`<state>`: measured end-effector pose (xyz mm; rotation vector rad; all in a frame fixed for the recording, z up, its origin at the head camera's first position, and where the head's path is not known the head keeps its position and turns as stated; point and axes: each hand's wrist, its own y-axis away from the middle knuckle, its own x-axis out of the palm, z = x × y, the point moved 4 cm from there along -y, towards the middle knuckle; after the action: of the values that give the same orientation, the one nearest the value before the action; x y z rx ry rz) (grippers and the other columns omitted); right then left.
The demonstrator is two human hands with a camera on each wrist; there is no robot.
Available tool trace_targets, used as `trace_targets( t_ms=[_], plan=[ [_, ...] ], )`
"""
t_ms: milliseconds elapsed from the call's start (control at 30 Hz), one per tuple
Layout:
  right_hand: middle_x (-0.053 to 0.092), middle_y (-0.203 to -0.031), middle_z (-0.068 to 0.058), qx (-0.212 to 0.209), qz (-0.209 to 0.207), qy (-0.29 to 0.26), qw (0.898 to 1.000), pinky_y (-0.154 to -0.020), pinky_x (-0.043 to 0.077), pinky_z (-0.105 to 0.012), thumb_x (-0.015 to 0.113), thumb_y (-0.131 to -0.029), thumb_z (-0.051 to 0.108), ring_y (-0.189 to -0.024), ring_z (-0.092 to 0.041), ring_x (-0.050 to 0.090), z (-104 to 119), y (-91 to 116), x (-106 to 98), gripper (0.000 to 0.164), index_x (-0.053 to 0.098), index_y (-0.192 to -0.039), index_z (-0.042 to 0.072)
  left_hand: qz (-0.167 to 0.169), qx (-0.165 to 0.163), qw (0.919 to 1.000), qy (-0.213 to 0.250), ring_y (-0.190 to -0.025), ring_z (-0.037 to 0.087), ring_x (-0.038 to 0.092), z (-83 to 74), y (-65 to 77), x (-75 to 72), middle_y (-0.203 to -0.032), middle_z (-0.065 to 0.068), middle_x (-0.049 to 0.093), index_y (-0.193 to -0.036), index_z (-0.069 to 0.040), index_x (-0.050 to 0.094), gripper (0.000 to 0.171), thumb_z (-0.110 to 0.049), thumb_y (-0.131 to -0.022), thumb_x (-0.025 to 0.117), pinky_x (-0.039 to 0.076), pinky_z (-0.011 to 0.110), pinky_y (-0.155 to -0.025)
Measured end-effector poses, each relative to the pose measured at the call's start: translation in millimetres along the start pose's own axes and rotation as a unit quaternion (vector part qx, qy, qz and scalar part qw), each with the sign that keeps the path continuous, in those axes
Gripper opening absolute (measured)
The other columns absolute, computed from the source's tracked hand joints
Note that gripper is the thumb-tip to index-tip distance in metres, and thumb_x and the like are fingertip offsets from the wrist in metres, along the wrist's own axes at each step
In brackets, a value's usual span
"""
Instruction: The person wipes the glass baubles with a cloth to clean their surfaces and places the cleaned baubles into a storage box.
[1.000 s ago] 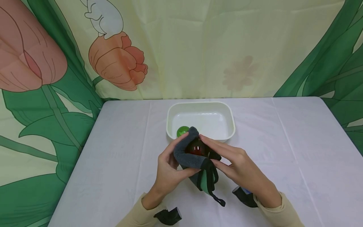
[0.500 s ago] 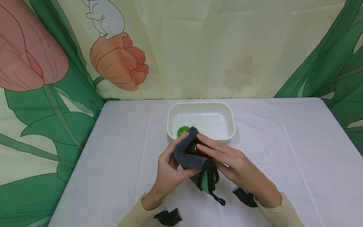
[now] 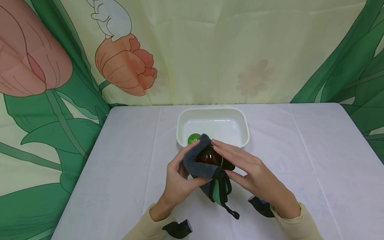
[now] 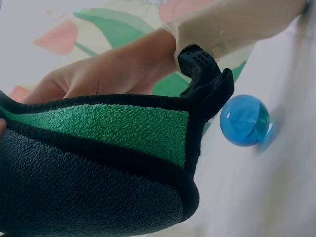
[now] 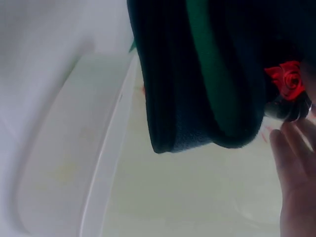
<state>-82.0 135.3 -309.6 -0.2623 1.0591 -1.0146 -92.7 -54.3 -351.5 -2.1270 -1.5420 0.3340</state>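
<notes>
Your left hand (image 3: 181,181) pinches the cloth (image 3: 192,162); your right hand (image 3: 255,171), thumb and straight fingers apart, touches the ball (image 3: 209,156), nearside of the tray (image 3: 223,130). Expect a hard, slippery, possibly fragile ball: cradle its middle through the likely soft cloth.

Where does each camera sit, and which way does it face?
Head: on the head, looking forward-down over table and backdrop; left hand, right hand and sleeves show.
Left wrist: on that wrist, looking at pouch and blue ball; right hand and its sleeve show behind, plus a finger, probably the left's, at frame left.
Right wrist: on that wrist, looking at pouch, dark-and-red ball and white container; fingers, likely the right hand's, show.
Head and right wrist share pouch, dark-and-red ball and white container.
</notes>
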Motion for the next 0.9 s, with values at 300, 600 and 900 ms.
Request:
trace_targets(
  t_ms=[300, 600, 900],
  plan=[
    [0.049, -0.149, -0.014, -0.042, 0.005, 0.005, 0.999, -0.110, 0.039, -0.024, 0.044, -0.107, 0.019, -0.140, -0.023, 0.044, 0.9, -1.5, 5.0, 0.038, 0.058, -0.136, 0.001, -0.003, -0.005, 1.0000, 0.007, -0.127, 0.028, 0.056, 1.5, 0.0, 0.2, -0.138, 0.029, 0.050, -0.143, 0.006, 0.045, 0.082, 0.023, -0.069, 0.075, 0.049, 0.036, -0.103],
    [0.056, -0.143, -0.012, 0.044, -0.010, -0.005, 0.999, -0.100, 0.046, -0.019, 0.052, -0.101, 0.035, -0.133, -0.015, 0.053, -3.8, 3.9, 5.7, 0.052, 0.054, -0.141, 0.002, 0.000, 0.009, 0.9999, -0.009, -0.129, 0.027, 0.055, 1.6, 1.8, -0.8, -0.140, 0.025, 0.051, -0.142, 0.006, 0.044, 0.080, 0.016, -0.071, 0.079, 0.047, 0.036, -0.106],
    [0.053, -0.145, -0.016, -0.024, -0.013, 0.020, 0.999, -0.107, 0.041, -0.021, 0.050, -0.104, 0.028, -0.137, -0.022, 0.048, 0.0, -1.4, 3.7, 0.045, 0.056, -0.137, -0.003, -0.007, 0.004, 0.9998, -0.017, -0.124, 0.027, 0.059, 1.7, -0.3, -1.9, -0.137, 0.027, 0.053, -0.141, 0.006, 0.046, 0.080, 0.020, -0.069, 0.077, 0.051, 0.038, -0.101]
  ],
)
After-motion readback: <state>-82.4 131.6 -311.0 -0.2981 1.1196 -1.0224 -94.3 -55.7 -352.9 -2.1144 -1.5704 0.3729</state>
